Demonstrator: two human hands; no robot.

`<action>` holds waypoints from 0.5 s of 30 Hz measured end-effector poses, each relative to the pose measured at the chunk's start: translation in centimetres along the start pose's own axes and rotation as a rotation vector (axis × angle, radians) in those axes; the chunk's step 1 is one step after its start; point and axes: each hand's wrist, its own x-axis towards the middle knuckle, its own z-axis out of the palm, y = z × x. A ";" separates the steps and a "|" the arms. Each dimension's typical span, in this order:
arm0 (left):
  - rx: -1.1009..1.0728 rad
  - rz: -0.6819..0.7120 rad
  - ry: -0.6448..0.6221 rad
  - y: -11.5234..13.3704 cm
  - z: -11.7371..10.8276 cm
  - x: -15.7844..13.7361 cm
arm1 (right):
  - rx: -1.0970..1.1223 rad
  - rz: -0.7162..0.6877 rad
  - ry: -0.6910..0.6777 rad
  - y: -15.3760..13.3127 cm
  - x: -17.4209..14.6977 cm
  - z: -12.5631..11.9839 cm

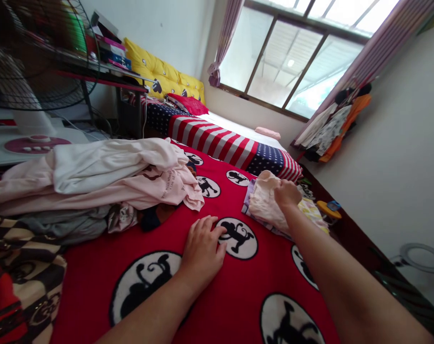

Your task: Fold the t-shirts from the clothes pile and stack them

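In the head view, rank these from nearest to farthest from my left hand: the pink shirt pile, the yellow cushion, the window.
From the left hand, flat on the red blanket:
1. pink shirt pile, just beyond it to the left.
2. yellow cushion, at the far bed's head.
3. window, on the back wall, upper right.

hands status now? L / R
Left hand: open, flat on the red blanket, holding nothing.
Right hand: closed on the small folded cloth pile at the blanket's edge.

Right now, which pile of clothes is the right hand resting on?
The small folded pastel stack at the red blanket's right edge, under the right hand; the big loose pink-and-white heap lies far left.
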 end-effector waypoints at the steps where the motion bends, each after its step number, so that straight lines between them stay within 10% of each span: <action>1: -0.002 -0.001 0.006 0.0 0.0 0.0 | 0.011 0.055 0.005 0.2 0.4 -0.2; 7: -0.011 -0.022 -0.004 0.0 0.0 -0.1 | 0.267 -0.029 -0.152 -0.3 2.1 0.5; 15: -0.010 -0.013 -0.004 0.0 0.1 0.0 | 0.483 -0.155 0.048 -1.2 1.6 2.2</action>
